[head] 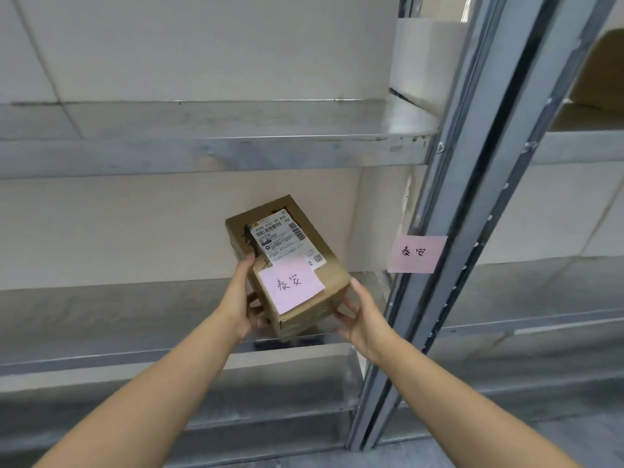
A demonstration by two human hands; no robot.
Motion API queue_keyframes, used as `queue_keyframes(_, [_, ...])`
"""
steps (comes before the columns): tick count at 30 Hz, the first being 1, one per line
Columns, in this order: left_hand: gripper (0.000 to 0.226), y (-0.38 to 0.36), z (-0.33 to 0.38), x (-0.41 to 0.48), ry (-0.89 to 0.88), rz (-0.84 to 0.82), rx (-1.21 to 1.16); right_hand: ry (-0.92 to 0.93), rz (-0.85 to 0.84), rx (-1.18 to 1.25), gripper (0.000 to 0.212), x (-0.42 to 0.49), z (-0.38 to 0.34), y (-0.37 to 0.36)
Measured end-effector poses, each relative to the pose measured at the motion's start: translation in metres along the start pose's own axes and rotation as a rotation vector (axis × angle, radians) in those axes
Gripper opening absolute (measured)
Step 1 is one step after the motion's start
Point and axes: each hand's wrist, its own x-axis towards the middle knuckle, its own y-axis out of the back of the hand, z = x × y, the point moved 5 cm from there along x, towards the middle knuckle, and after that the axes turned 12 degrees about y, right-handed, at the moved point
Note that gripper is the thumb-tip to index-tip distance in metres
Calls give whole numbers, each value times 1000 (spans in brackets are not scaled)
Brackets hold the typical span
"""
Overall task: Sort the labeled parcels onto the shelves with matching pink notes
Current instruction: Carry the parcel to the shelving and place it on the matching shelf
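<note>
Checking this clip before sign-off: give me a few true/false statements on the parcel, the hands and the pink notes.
1. Both hands grip the cardboard parcel, left hand and right hand on opposite sides. True.
2. The parcel's pink note is blank. False: it carries handwriting.
3. A second pink note is stuck on the shelf upright. True.
4. The parcel bears no shipping label. False: a white barcoded shipping label lies above its note.
</note>
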Motion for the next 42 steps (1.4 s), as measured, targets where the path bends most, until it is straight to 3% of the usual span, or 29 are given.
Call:
queue_keyframes(4, [39,-15,-9,-3,25,-21,-92,-40,-15,69,126,2,3,-10])
queue_keyframes(7, [48,-18,-16,-1,35,-53,-129,-72,52,97,127,6,0,-10])
queue_keyframes(13, [56,-8,-26,-1,63,-144,-56,-102,99,40,64,8,-5,-11])
queue_keyframes(15, [73,1,-25,4,47,-149,-12,-75,105,-11,53,10,-9,-12])
queue_keyframes(18, [144,11,-16,5,-44,-115,85,-74,118,-63,37,10,-14,-9])
queue_keyframes(20, [160,19,-3,5,-118,-64,63,-79,107,-108,31,12,-19,-4])
queue_keyframes(24, [127,41,21,10,-193,6,115,-104,103,-224,36,12,-29,2])
queue_keyframes(27, [49,38,19,2,-144,-90,235,-100,111,-282,52,18,-34,-3])
queue_keyframes(29, [25,33,13,0,-100,-132,235,-52,152,-285,78,23,-37,-5])
queue_keyframes(30, [25,34,10,1,-94,-134,214,-50,179,-280,83,25,-37,-4])
queue_keyframes(34, [30,36,-3,12,-54,-112,133,-25,224,-160,47,30,-32,-1])
queue_keyframes(38, [28,36,-12,21,-43,-102,94,-63,249,-245,60,29,-21,-1])
queue_keyframes(42, [36,29,-18,28,-27,-95,98,-18,280,-248,55,33,-17,5])
